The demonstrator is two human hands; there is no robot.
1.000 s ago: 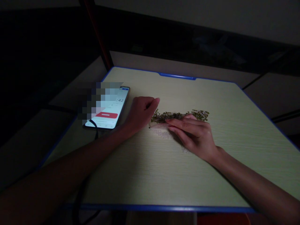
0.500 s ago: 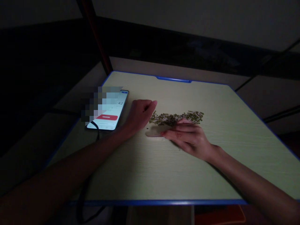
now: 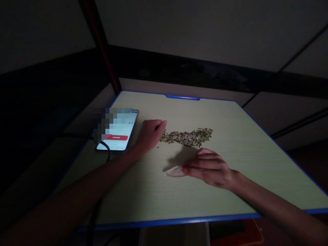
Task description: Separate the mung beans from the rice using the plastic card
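A strip of small green beans (image 3: 205, 136), like mung beans, mixed with paler grains lies across the middle of the table. Just left of its end rests my left hand (image 3: 151, 134), curled into a loose fist with the thumb on top; nothing shows in it. My right hand (image 3: 211, 167) is on the near side of the beans, apart from them. Its thumb and fingers pinch a thin, flat, pale card with a curved edge (image 3: 175, 171) and faint reddish marks, tilted over the tabletop. The fingers cover its right end.
A lit phone (image 3: 119, 133) lies at the left of the blue-edged table (image 3: 143, 212), with a dark cable (image 3: 107, 147) beside it. One stray bean (image 3: 158, 147) sits apart from the strip. Under the near edge are an open compartment and a red object (image 3: 252, 232).
My right hand has drawn back from the beans toward me and tilted the pale card, showing its marked face. My left hand stays in its place by the strip. The view has tipped upward.
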